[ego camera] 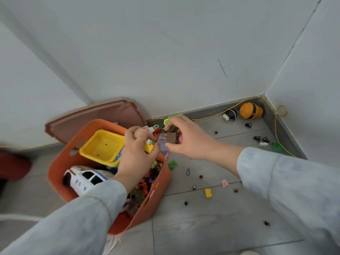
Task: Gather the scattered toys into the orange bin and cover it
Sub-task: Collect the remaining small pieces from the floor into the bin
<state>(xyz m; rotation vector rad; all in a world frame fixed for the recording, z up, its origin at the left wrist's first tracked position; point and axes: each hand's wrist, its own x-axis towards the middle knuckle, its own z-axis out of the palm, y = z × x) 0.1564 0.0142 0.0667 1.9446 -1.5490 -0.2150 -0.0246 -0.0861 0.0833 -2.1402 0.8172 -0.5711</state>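
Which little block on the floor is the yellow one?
The yellow plastic block on the grey tile, right of the orange plastic bin. The small pink piece beside it and the green piece nearer the bin are other colours.

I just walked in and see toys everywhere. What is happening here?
A person is tidying toys into the orange bin. The left hand grips small bricks over the bin, and the right hand pinches a brown block beside it. A yellow tray and a white toy vehicle lie inside. The lid leans against the wall, so the bin is uncovered. A yellow brick, an orange toy and small pieces lie on the floor.
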